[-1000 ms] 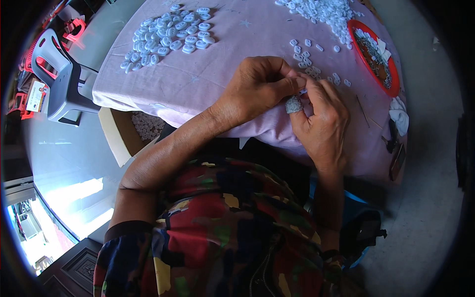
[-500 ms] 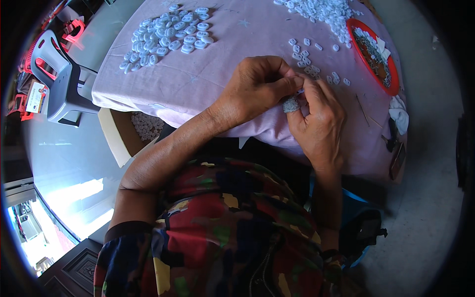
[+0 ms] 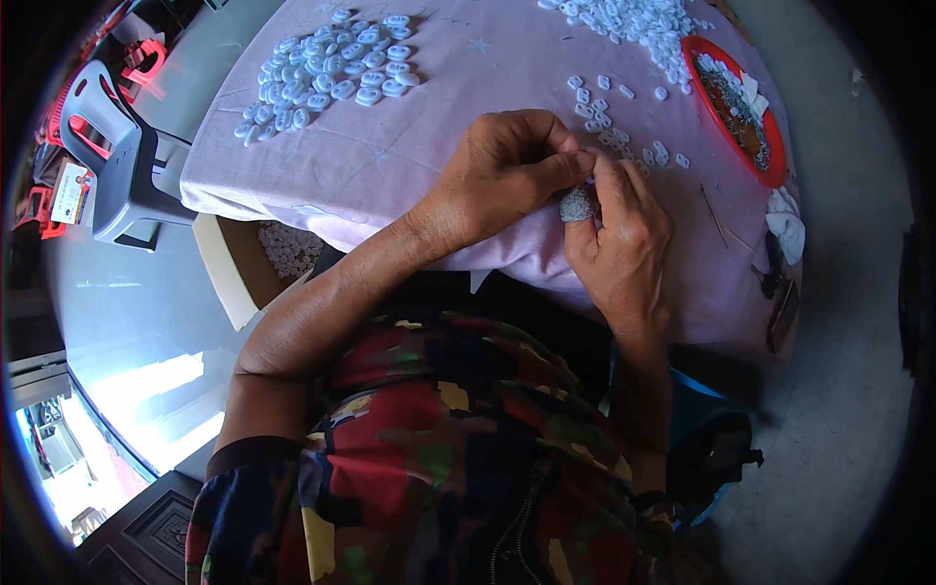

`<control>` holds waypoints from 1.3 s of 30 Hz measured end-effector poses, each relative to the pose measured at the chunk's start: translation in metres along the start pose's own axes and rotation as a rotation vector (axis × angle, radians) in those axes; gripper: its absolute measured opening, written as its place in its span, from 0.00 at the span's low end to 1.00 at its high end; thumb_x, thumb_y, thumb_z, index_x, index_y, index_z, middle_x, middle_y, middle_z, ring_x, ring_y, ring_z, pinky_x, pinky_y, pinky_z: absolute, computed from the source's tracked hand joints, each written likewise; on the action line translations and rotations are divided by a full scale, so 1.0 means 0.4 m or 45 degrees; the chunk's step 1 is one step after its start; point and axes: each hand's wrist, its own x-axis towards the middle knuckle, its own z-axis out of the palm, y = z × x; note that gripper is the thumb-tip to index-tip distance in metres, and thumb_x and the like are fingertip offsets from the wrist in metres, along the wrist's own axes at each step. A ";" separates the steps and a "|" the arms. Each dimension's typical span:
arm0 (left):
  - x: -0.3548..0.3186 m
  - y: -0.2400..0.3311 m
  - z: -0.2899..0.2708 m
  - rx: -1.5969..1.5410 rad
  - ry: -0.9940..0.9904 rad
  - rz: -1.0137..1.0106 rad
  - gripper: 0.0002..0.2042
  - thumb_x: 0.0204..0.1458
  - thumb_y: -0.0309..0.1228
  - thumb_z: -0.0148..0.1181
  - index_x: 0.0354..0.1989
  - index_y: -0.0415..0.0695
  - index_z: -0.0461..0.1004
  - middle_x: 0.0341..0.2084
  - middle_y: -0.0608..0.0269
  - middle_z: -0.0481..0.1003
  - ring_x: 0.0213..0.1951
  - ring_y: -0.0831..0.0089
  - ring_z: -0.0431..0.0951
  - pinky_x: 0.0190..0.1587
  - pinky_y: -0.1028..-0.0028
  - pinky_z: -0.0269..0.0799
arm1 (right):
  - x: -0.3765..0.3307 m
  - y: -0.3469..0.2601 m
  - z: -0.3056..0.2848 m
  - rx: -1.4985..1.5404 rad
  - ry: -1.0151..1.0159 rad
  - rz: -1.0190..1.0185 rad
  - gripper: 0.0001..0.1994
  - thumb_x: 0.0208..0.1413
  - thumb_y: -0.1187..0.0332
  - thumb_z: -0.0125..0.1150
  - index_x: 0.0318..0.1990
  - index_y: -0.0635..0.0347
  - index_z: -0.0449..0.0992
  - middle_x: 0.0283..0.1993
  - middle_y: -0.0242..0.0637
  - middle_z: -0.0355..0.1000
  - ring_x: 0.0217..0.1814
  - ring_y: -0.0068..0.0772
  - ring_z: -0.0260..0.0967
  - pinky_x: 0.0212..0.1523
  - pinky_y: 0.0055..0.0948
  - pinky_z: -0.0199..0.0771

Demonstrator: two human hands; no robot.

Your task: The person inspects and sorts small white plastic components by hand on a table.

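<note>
The left hand (image 3: 507,180) and right hand (image 3: 626,229) meet, fingertips drawn together in a pinch; whether anything is gripped between them I cannot tell, as the fingers hide it; a grey wrap (image 3: 578,204) rings the right thumb; just beyond lie small white pieces (image 3: 600,115) on the cloth (image 3: 409,175), probably light, stiff and a little slick, best pinched by opposite edges; farther left, rounder white ovals (image 3: 331,68), likely as light, easier to take by the rim; at right, a red tray (image 3: 777,174).
</note>
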 end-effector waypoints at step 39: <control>-0.002 0.041 -0.013 -0.154 -0.080 -0.184 0.08 0.59 0.32 0.59 0.37 0.40 0.78 0.29 0.69 0.77 0.31 0.86 0.73 0.33 0.84 0.68 | 0.022 -0.009 -0.032 0.337 0.057 0.036 0.21 0.46 0.77 0.64 0.51 0.63 0.74 0.29 0.39 0.70 0.27 0.37 0.72 0.28 0.32 0.74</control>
